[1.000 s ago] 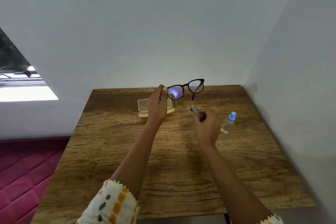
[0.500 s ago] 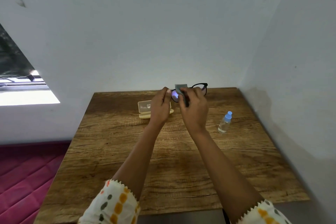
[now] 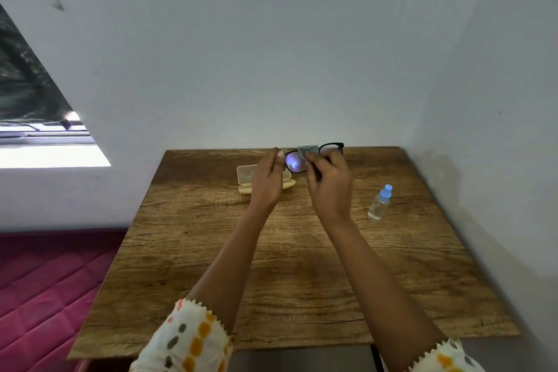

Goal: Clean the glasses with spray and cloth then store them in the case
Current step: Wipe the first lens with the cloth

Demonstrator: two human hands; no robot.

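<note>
Head view: above the brown wooden table (image 3: 211, 251), the left hand (image 3: 267, 181) has its grip pinched on the black-framed glasses (image 3: 302, 160), the right hand (image 3: 329, 184) its grip pressing a small grey cloth (image 3: 308, 149) on them. Right, a clear spray bottle with blue cap (image 3: 380, 204) holds clear liquid. Behind, the cream case (image 3: 246, 177) stands open, contents hidden.

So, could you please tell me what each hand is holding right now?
Left hand: closed on the glasses.
Right hand: closed on the cloth, against the glasses.
</note>
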